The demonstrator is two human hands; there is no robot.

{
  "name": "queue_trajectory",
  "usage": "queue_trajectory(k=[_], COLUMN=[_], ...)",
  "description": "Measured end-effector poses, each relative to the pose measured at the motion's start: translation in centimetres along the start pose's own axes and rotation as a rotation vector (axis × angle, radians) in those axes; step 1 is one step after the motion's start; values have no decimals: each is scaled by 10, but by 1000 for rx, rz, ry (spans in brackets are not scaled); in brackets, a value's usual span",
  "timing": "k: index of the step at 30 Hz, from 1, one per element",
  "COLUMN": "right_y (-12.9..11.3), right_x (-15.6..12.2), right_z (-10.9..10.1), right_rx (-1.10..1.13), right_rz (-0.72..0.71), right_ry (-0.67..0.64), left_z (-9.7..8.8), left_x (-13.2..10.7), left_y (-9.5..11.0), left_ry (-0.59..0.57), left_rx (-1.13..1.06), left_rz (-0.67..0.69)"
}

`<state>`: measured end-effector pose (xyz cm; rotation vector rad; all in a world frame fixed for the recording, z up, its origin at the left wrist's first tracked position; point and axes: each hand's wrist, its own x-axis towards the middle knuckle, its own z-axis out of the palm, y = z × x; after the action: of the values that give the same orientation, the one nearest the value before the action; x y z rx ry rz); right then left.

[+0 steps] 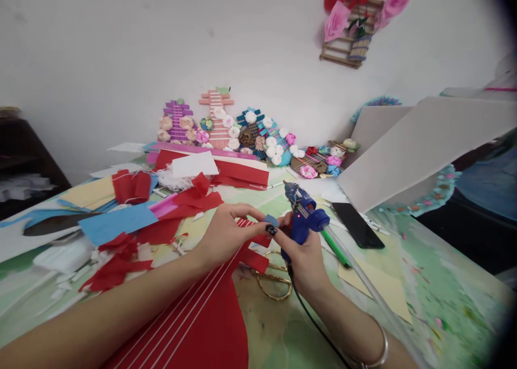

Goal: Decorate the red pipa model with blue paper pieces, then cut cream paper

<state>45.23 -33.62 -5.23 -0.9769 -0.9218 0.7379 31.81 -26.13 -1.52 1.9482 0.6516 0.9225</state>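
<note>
Near the middle of the view, my left hand (230,230) pinches a small blue paper piece (271,219) between thumb and fingertips. My right hand (309,261) is wrapped round a blue glue gun (301,218), whose nozzle points up and away and whose small red light is lit. A long clear glue stick (363,277) sticks out of its back, and a black cord hangs below. My right thumb meets the blue piece too. Under my left hand lies a red guitar-like cutout (210,315) with white strings along it. Gold-handled scissors (274,285) rest beside its neck.
Red, blue and yellow paper scraps (117,213) crowd the left side. A black phone (357,225), a green marker (335,249) and a yellow sheet (379,288) lie to the right. Flower-decorated crafts (220,121) lean on the wall. A large white board (424,143) stands right.
</note>
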Motion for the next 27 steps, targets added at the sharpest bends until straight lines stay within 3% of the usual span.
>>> queue_trajectory(k=[3, 6, 9, 12, 17, 23, 27], right_y=[0, -5, -13, -22, -23, -20, -23], right_x=[-2, 0, -1, -4, -11, -12, -13], right_z=[-2, -10, -19, -25, -29, -27, -25], right_rx=[-8, -52, -41, -15, -115, -158, -153], right_rz=[26, 16, 6, 47, 125, 155, 158], right_ry=[-52, -21, -22, -104, -118, -96, -109], left_z=[0, -8, -22, -35, -46, -46, -46], left_x=[-3, -4, -1, 4, 8, 7, 5], left_y=[-7, -19, -32, -36, -30, -29, -27], left_ry=[98, 257, 330, 321, 306, 396, 374], left_rx=[84, 424, 740, 852, 908, 1005, 991], left_rz=[113, 487, 913, 1130, 1201, 1222, 1238])
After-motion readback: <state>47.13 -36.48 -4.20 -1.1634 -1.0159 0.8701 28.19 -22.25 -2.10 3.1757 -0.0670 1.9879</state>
